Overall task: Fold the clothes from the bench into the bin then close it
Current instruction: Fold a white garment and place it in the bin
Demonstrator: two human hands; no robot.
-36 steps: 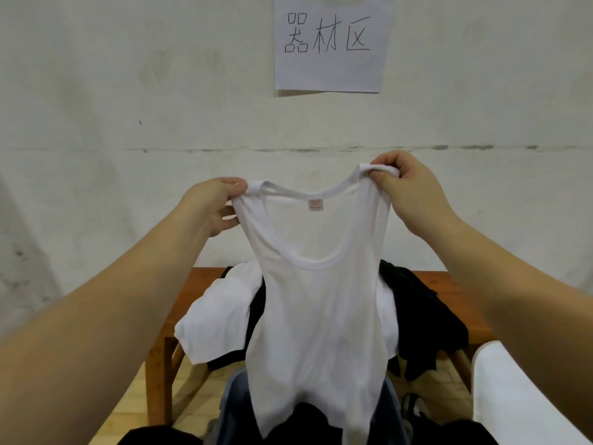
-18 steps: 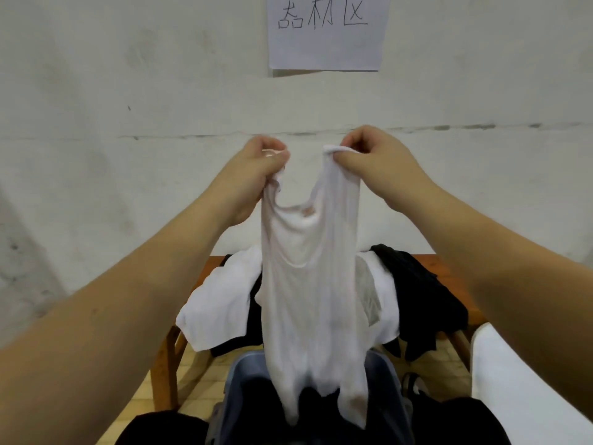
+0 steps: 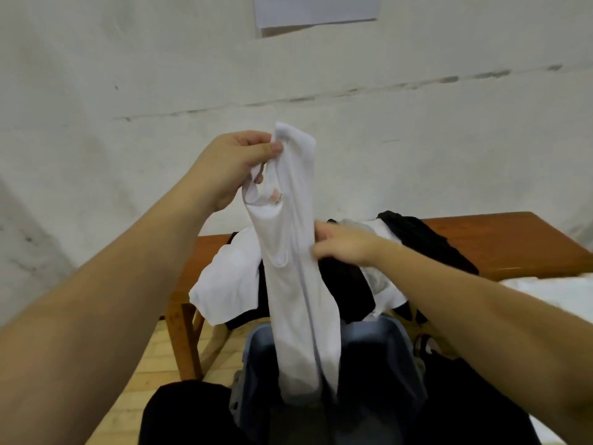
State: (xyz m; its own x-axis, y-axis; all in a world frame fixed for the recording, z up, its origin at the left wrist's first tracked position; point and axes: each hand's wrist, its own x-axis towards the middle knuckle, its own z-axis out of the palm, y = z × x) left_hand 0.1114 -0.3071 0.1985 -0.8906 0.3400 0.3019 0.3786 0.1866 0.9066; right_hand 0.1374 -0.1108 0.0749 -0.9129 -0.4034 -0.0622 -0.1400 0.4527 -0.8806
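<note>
Hanging tank top (image 3: 293, 268): left fingers (image 3: 256, 146) pinching straps.

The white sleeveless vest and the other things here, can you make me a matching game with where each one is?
Things:
1. white sleeveless vest
2. brown wooden bench
3. white paper sheet
4. blue-grey bin

Places:
A. stuck on the wall
B. under the hanging vest
C. gripped at the top by the left hand
D. under the clothes pile

Pairs: 1-C, 2-D, 3-A, 4-B
</note>
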